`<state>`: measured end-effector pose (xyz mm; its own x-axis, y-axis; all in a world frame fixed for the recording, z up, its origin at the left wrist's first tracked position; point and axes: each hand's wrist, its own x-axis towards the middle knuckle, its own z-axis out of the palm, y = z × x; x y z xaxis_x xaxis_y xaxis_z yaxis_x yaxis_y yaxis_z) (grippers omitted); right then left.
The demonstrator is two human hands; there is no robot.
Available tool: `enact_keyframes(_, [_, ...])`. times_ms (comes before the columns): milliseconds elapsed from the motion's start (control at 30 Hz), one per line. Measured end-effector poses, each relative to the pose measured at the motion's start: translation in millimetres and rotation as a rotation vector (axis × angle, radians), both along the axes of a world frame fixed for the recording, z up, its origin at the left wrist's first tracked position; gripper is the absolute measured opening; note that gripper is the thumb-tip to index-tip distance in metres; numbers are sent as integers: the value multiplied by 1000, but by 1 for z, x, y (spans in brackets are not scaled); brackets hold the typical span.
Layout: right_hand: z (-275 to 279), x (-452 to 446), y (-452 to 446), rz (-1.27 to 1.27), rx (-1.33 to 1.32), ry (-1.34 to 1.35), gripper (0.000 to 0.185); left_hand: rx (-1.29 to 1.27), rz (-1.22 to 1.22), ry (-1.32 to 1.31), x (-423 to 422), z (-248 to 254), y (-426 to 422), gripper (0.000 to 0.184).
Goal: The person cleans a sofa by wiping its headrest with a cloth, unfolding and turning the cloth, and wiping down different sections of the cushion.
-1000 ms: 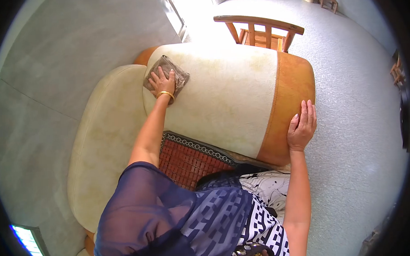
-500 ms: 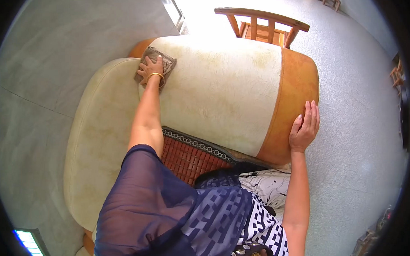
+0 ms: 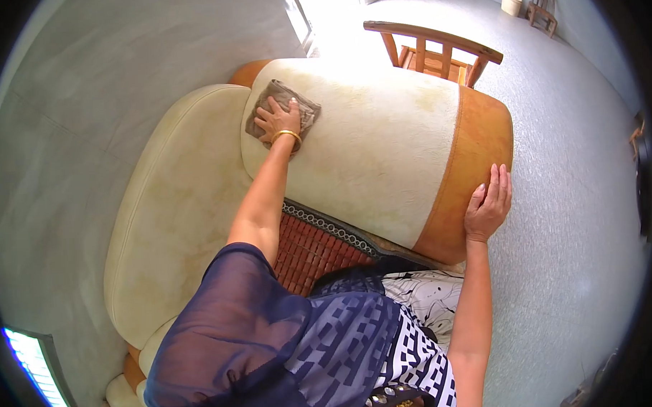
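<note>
A folded brown cloth (image 3: 307, 112) lies on the cream top of the sofa armrest (image 3: 374, 144), near the backrest (image 3: 175, 201). My left hand (image 3: 278, 120), with a gold bangle at the wrist, presses flat on the cloth with its fingers spread. On the orange end panel (image 3: 485, 122) of the armrest rests my right hand (image 3: 489, 203), its fingers stretched out and holding nothing. Below the armrest, a reddish-brown slatted seat mat (image 3: 317, 250) with a patterned border shows beside my body.
Beyond the armrest stands a wooden chair (image 3: 435, 45). A grey wall (image 3: 65, 141) runs behind the backrest. Farther off are a potted plant (image 3: 511, 3) and a small dark chair (image 3: 542, 9) on the pale floor (image 3: 563, 217).
Between the two earlier frames my left hand and the cloth shifted toward the backrest; now they are a little farther out on the armrest. The view has shifted too. My right hand stays on the orange panel.
</note>
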<state>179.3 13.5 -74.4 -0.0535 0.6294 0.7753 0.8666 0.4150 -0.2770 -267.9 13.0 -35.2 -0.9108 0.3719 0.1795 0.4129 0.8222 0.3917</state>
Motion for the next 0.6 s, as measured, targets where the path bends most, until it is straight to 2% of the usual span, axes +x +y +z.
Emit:
enact_keyframes(167, [0,2,0,13,-8,14,44,61,-70,-53,23,-11,-13,78])
enact_keyframes(333, [1,2,1,20,10,-10,43,54,-32,-137,28,-5,-13,80])
enact_keyframes(600, [-5,3,2,16,-1,-10,43,69,54,-176,-26,-7,-11,83])
